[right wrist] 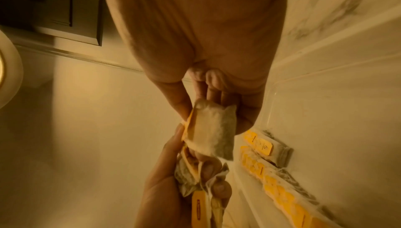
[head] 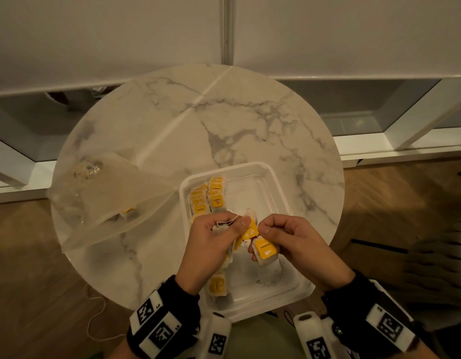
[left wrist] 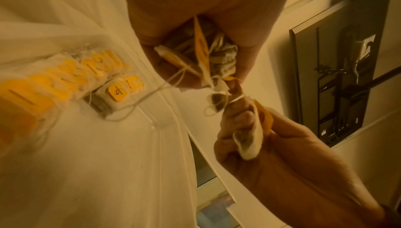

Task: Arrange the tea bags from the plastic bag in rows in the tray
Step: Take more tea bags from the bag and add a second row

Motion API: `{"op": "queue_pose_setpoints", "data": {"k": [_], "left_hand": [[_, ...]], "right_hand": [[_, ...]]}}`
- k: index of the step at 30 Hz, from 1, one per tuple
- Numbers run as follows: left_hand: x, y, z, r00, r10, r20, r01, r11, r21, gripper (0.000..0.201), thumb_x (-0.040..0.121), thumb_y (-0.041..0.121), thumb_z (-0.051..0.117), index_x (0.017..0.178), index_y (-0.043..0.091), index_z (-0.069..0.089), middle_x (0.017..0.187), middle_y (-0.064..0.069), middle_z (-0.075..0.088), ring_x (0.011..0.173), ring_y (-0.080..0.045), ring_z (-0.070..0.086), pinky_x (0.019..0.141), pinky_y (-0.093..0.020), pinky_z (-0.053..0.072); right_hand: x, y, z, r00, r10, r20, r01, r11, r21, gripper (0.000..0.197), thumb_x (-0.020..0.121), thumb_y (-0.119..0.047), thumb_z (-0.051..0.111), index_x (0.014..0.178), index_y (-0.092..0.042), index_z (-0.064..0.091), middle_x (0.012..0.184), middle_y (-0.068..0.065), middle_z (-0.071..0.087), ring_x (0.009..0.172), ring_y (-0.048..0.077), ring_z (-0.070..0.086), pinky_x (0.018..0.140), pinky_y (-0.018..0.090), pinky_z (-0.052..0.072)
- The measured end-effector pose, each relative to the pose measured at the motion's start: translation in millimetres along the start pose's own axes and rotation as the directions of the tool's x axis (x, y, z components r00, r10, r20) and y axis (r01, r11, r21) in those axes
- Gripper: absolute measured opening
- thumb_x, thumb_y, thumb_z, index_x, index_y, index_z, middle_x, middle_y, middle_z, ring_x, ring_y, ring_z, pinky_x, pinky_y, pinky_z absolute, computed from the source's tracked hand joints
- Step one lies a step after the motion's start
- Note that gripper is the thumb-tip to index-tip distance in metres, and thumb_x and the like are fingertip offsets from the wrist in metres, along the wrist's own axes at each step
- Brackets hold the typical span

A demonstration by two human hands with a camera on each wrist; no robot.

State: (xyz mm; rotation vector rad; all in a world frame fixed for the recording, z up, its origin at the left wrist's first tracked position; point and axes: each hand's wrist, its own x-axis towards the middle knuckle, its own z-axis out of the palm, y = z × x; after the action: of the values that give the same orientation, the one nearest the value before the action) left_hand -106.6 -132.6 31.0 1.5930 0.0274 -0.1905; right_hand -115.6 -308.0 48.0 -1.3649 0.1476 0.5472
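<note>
Above the clear square plastic tray (head: 270, 177) on the round white marble bench (head: 250, 112), the left hand (head: 208, 244) clutches a bunch of yellow-tagged paper tea bags (head: 246, 233). The right hand (head: 296, 244) pinches one tea bag (head: 265, 251). Two rows (head: 206, 198) fill the tray's ten o'clock corner; the translucent plastic bag (head: 107, 193) lies at nine o'clock.

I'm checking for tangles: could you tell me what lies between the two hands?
In the head view, a yellow tag and thin string sit between the left hand and right hand.
</note>
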Motion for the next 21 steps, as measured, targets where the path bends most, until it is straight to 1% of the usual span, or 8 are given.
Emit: {"op": "queue_pose_setpoints", "data": {"k": [5, 9, 12, 14, 15, 17, 19, 21], "left_hand": [[0.2, 2.2, 4.9, 0.997, 0.039, -0.068, -0.042, 0.998, -0.049, 0.022, 0.084, 0.030, 0.067, 0.079, 0.012, 0.078, 0.073, -0.001, 0.074, 0.072, -0.011, 0.068, 0.074, -0.022, 0.051], [1.4, 2.1, 5.7, 0.992, -0.008, -0.123, -0.002, 0.997, -0.083, 0.022, 0.083, 0.031, 0.067, 0.081, 0.013, 0.079, 0.079, -0.004, 0.076, 0.079, -0.016, 0.072, 0.079, -0.025, 0.054], [0.3, 3.4, 8.5, 0.991, -0.041, -0.130, 0.025, 0.992, -0.123, 0.021, 0.085, 0.027, 0.066, 0.081, 0.012, 0.079, 0.080, -0.007, 0.076, 0.079, -0.018, 0.072, 0.075, -0.024, 0.054], [0.3, 1.6, 8.4, 0.990, -0.069, -0.124, 0.051, 0.988, -0.145, 0.022, 0.089, 0.023, 0.066, 0.084, 0.006, 0.078, 0.083, -0.013, 0.075, 0.080, -0.026, 0.071, 0.075, -0.030, 0.057], [1.2, -0.1, 7.3, 0.988, -0.090, -0.123, 0.069, 0.984, -0.165, 0.019, 0.090, 0.020, 0.068, 0.085, 0.003, 0.077, 0.084, -0.015, 0.074, 0.080, -0.028, 0.070, 0.076, -0.033, 0.057], [3.5, -2.8, 3.7, 0.983, -0.146, -0.114, 0.118, 0.967, -0.224, 0.017, 0.084, 0.015, 0.074, 0.087, -0.002, 0.072, 0.084, -0.015, 0.071, 0.077, -0.025, 0.066, 0.075, -0.035, 0.054], [4.4, -4.6, 0.0, 0.979, -0.189, -0.077, 0.165, 0.955, -0.247, 0.028, 0.074, 0.019, 0.072, 0.089, -0.005, 0.069, 0.080, -0.013, 0.066, 0.073, -0.022, 0.062, 0.071, -0.032, 0.052], [4.3, -3.9, -3.1, 0.977, -0.207, -0.042, 0.191, 0.952, -0.239, 0.025, 0.070, 0.020, 0.067, 0.085, 0.001, 0.070, 0.076, -0.009, 0.067, 0.069, -0.018, 0.061, 0.066, -0.026, 0.051]], "right_hand": [[2.2, -0.9, 4.2, 0.997, 0.060, 0.043, -0.064, 0.992, 0.109, 0.028, 0.089, -0.016, 0.055, 0.099, 0.010, 0.060, 0.081, 0.026, 0.068, 0.067, 0.029, 0.068, 0.065, 0.033, 0.057], [3.6, 3.0, 7.0, 0.997, 0.066, 0.030, -0.068, 0.992, 0.109, 0.026, 0.086, -0.014, 0.058, 0.099, 0.009, 0.061, 0.084, 0.023, 0.069, 0.070, 0.026, 0.070, 0.069, 0.034, 0.059], [6.8, 6.7, 12.2, 1.000, 0.015, -0.001, -0.015, 1.000, 0.023, 0.014, 0.085, -0.014, 0.068, 0.093, -0.002, 0.069, 0.087, 0.020, 0.071, 0.080, 0.033, 0.068, 0.083, 0.052, 0.054], [8.9, 6.0, 16.6, 0.999, -0.021, -0.030, 0.020, 0.999, -0.034, 0.015, 0.086, -0.014, 0.067, 0.094, -0.002, 0.071, 0.089, 0.022, 0.071, 0.082, 0.037, 0.065, 0.087, 0.063, 0.048], [9.6, 4.7, 18.0, 0.998, -0.031, -0.045, 0.029, 0.998, -0.053, 0.017, 0.086, -0.013, 0.066, 0.095, 0.001, 0.070, 0.089, 0.022, 0.071, 0.081, 0.036, 0.065, 0.088, 0.064, 0.047], [10.8, 0.8, 18.5, 0.997, -0.053, -0.063, 0.047, 0.995, -0.093, 0.017, 0.086, -0.014, 0.065, 0.091, 0.001, 0.070, 0.085, 0.018, 0.071, 0.078, 0.031, 0.066, 0.087, 0.063, 0.049], [11.1, -3.3, 16.0, 0.995, -0.074, -0.065, 0.065, 0.989, -0.134, 0.012, 0.089, -0.012, 0.064, 0.087, -0.002, 0.069, 0.081, 0.016, 0.070, 0.074, 0.030, 0.066, 0.082, 0.059, 0.052], [10.8, -6.3, 13.0, 0.994, -0.089, -0.060, 0.078, 0.983, -0.168, 0.012, 0.094, -0.004, 0.058, 0.086, 0.000, 0.066, 0.077, 0.015, 0.070, 0.069, 0.029, 0.068, 0.074, 0.050, 0.056]]}}
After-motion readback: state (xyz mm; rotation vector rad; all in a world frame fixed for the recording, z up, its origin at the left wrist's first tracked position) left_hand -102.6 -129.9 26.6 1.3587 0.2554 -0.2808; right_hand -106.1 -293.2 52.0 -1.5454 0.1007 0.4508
